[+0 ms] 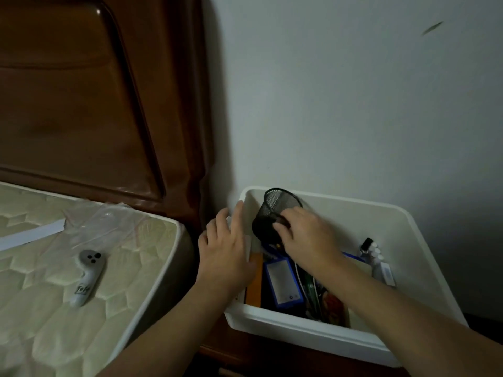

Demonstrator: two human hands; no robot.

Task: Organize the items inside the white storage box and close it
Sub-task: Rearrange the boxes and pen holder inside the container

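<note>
The white storage box point(307, 329) stands open against the wall, right of centre. My right hand point(307, 235) grips a black mesh pen cup point(275, 210), tilted on its side in the box's far left corner. My left hand point(226, 248) rests with straight fingers on the box's left rim. Under my hands lie a blue-framed card holder point(283, 281), an orange book point(254, 281) and several pens. Small white-capped bottles point(374, 251) stand by the right wall of the box.
A mattress point(54, 322) fills the lower left, with a grey handheld controller point(87, 276), clear plastic wrap point(109, 221) and a white strip point(30, 235) on it. A dark wooden headboard point(81, 91) rises behind. The box sits on a wooden nightstand point(245, 357).
</note>
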